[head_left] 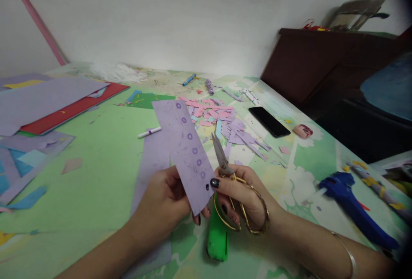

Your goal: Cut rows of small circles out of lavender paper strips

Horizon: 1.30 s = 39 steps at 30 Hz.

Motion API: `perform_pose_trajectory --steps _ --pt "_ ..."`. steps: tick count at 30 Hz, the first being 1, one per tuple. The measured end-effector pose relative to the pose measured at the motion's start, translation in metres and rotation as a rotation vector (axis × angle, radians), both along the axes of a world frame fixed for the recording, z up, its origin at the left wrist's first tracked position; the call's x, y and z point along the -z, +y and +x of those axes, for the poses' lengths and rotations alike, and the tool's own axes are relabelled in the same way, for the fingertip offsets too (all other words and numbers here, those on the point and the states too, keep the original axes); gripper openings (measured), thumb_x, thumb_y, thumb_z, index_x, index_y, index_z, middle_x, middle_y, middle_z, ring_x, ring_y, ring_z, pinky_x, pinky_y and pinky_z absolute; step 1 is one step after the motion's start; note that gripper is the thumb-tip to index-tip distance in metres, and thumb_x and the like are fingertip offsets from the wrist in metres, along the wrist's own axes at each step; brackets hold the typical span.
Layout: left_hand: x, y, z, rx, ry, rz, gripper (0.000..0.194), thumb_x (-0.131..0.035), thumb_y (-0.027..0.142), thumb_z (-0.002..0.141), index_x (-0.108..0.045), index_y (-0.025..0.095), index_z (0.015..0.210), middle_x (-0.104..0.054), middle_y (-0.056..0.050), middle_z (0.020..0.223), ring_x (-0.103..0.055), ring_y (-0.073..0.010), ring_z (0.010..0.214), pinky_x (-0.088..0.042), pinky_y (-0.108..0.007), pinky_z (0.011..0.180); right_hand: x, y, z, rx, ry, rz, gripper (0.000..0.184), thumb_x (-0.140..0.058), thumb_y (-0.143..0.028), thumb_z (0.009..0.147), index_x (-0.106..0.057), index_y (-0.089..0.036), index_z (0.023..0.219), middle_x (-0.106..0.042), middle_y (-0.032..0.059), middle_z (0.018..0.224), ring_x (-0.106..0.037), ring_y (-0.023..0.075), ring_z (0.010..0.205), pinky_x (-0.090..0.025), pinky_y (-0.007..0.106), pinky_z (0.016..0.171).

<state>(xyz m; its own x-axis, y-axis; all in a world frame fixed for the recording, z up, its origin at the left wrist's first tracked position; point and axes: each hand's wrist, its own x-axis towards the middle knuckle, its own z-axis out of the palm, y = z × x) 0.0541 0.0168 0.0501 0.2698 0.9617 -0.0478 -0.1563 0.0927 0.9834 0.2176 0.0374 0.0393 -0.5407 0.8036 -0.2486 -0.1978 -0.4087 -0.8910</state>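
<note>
My left hand is closed on the lower edge of a lilac paper strip marked with a row of small purple circles, holding it up tilted. My right hand grips gold-handled scissors, fingers through the loops, blades pointing up and nearly closed. Its thumb also presses the strip's lower right corner. A green stapler-like tool lies on the table just under both hands.
Pink and lilac paper scraps are heaped behind. A black phone, a white marker, a blue glue gun, stacked coloured paper sheets and a dark cabinet surround the green patterned table.
</note>
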Motion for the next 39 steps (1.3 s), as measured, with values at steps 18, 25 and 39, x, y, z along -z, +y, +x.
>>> perform_pose_trajectory --steps 18,25,39 --pt "0.015 -0.002 -0.007 -0.153 -0.297 -0.093 0.056 -0.076 0.021 0.063 -0.061 0.026 0.116 -0.066 -0.006 0.114 -0.066 -0.0258 0.095 -0.057 -0.033 0.076 0.001 0.004 0.001 -0.105 0.058 -0.077 0.036 -0.072 -0.04 0.071 -0.055 -0.013 0.054 -0.047 -0.0046 0.033 -0.035 0.0041 0.024 -0.03 0.015 0.027" --pt "0.013 0.004 -0.009 -0.083 -0.252 -0.028 0.029 -0.079 0.03 0.064 -0.069 0.024 0.09 -0.064 0.0 0.08 -0.056 -0.0109 0.059 -0.046 -0.021 0.051 0.004 0.002 0.004 -0.189 0.099 -0.149 0.038 -0.064 -0.034 0.077 -0.054 -0.012 0.046 -0.046 -0.0028 0.032 -0.037 0.0047 0.026 -0.03 0.015 0.029" --pt "-0.01 0.005 -0.019 -0.577 0.311 0.009 0.027 -0.068 0.03 0.075 -0.068 0.02 0.05 -0.065 0.0 0.05 -0.058 -0.0141 0.054 -0.048 -0.023 0.058 -0.015 0.004 0.022 0.286 -0.801 1.29 0.002 -0.062 -0.017 0.073 -0.061 -0.017 0.075 -0.049 -0.005 0.052 -0.039 0.0059 0.044 -0.031 0.018 0.044"
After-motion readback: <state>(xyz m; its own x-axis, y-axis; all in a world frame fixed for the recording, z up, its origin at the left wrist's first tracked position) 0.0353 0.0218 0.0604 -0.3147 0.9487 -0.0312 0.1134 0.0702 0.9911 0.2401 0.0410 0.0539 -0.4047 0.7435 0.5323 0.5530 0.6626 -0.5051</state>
